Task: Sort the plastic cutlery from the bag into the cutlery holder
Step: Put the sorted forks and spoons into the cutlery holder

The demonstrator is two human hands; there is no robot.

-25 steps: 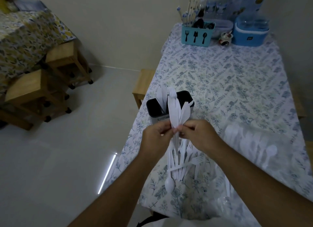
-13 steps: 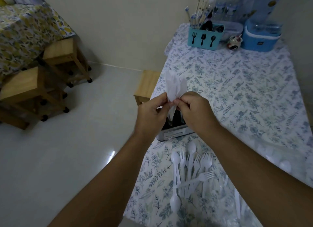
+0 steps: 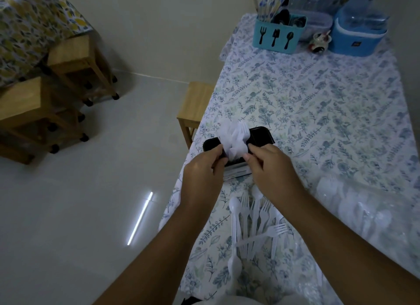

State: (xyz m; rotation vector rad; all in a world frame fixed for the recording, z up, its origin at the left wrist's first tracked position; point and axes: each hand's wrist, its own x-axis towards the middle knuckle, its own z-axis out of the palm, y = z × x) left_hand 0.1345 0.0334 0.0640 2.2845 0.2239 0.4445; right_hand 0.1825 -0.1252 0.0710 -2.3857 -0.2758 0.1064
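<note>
Hands meet over the black cutlery holder [image 3: 261, 135] on the tabletop [image 3: 318, 104]: left hand [image 3: 202, 168] and right hand [image 3: 272, 166] each pinch the white cutlery bunch [image 3: 235, 138] standing inside. Roughly seven loose forks and spoons [image 3: 252, 222] lie nearer, beside one clear bag [image 3: 363, 211].

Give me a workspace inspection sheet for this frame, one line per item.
Surface: table under a floral cloth.
Job's things: black cutlery holder holds white cutlery; loose forks and spoons near the front edge; clear bag with more on the right.
Clutter: blue caddy, blue box, small figurine at the far end.
Hands: left hand and right hand at the holder, fingers curled; grip unclear.
Cables: nothing seen.
Surroundings: wooden stools, tiled floor.
</note>
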